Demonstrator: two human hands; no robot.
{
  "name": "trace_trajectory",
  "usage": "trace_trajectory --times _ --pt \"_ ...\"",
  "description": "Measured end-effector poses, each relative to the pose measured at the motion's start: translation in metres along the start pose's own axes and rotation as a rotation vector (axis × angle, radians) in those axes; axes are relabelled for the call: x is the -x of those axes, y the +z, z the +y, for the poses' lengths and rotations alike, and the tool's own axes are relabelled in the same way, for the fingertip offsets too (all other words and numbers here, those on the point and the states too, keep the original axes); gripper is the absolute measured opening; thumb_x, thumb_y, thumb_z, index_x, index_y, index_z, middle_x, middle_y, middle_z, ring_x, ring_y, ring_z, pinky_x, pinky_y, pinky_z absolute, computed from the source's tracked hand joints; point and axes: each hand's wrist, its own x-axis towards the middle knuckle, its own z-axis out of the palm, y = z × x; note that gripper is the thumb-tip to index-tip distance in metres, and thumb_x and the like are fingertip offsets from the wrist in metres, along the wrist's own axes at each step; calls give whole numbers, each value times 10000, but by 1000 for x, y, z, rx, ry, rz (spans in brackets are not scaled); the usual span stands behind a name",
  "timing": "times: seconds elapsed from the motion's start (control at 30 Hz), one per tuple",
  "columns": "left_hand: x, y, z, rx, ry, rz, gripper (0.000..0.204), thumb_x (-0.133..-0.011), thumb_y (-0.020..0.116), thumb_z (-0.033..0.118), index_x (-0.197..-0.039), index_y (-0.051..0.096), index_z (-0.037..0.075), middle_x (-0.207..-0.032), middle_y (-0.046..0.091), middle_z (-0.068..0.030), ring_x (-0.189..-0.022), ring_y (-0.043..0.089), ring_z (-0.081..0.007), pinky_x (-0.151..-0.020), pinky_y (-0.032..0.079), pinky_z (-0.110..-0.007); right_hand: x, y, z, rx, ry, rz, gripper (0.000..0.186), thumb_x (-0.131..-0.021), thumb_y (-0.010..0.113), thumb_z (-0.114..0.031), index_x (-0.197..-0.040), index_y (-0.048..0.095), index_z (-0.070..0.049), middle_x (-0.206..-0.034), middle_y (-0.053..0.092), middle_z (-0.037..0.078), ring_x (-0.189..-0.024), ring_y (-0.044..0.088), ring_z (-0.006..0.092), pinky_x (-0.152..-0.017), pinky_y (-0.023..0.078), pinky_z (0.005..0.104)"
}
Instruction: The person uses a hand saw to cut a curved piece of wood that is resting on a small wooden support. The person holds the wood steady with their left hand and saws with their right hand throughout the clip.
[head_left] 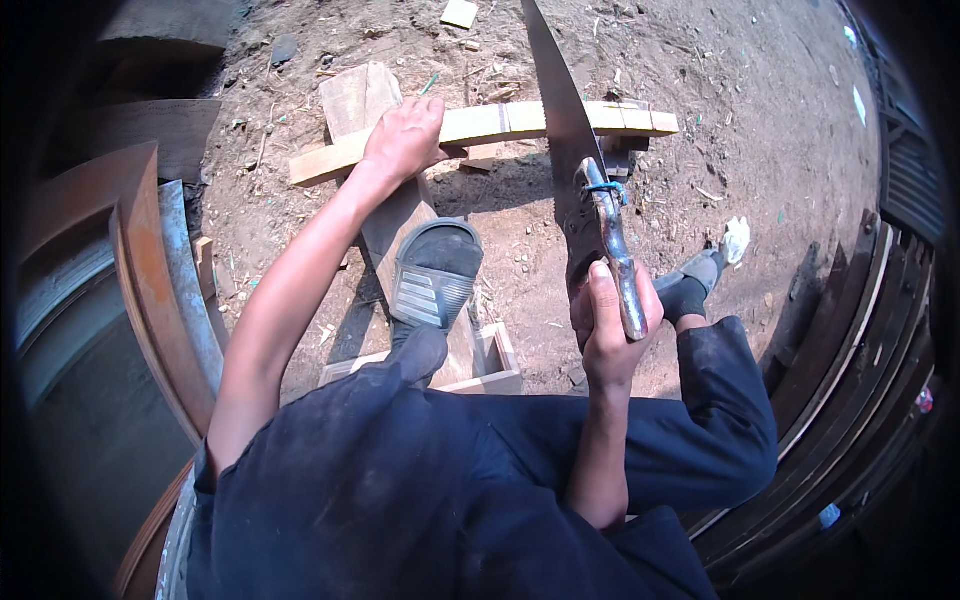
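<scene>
My left hand (405,135) grips a long pale wooden batten (478,124) lying crosswise over a grey plank (365,85); several dark lines cross the batten's right part. My right hand (612,305) is closed on the handle of a hand saw (545,70), which has a blue tie round the grip. The blade points forward and overlaps the batten in the view, right of my left hand; whether it touches cannot be told. My left sandalled foot (438,265) rests on the plank. Small blocks (622,150) sit under the batten's right part.
Old wooden frames and boards (140,260) lean along the left. Stacked dark boards (840,360) and a dark grating (905,160) line the right. Dirt ground (750,100) carries scraps and chips. A wooden box (495,372) is near my left foot; my right foot (700,270) is at right.
</scene>
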Motion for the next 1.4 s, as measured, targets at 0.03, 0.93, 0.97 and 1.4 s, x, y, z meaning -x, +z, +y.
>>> trace_trajectory --times 0.03,0.93,0.97,1.4 --pt "-2 -3 0 29 -18 -31 469 -681 808 218 -946 494 -9 -954 614 -196 -953 602 -356 -813 495 -436 -2 2 1 -21 6 -2 171 -893 611 -104 -766 528 -25 -572 487 -25 -490 418 31 -444 316 212" --pt "5 2 6 -42 55 96 495 -612 826 206 -933 503 15 -892 588 -138 -890 603 -291 -771 468 -398 14 37 21 123 66 -116 178 -905 624 -105 -765 554 -20 -601 483 -35 -555 408 29 -486 335 232" --pt "5 3 6 -43 53 104 488 -608 822 192 -932 501 19 -896 586 -134 -891 603 -285 -767 467 -394 14 39 26 128 56 -116 183 -905 624 -103 -761 550 -20 -599 493 -30 -552 416 28 -481 338 231" --pt "1 0 7 -86 28 40 469 -634 806 215 -953 523 19 -927 613 -137 -927 626 -294 -791 495 -405 20 36 56 99 -32 -130 207 -904 629 -129 -743 554 -22 -585 487 -15 -535 416 47 -476 339 254"
